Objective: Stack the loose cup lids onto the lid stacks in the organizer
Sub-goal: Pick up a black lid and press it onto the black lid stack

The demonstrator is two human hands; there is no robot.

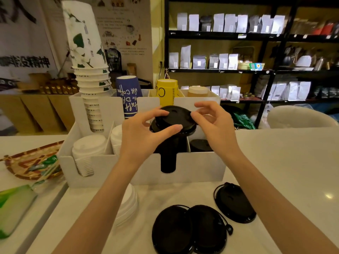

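Observation:
A white organizer stands on the counter with lid stacks in its front slots. My left hand and my right hand both pinch a black lid, held tilted on top of the tall black lid stack in the middle slot. White lid stacks fill the left slots. A low black lid stack sits in the right slot. Three loose black lids lie on the counter in front: two overlapping ones and one to the right. A pile of loose white lids sits under my left forearm.
Upside-down cup stacks stand in the organizer's back slots: white-green, blue, yellow. A woven basket with green packets lies on the left. Black shelves with bags are behind the counter.

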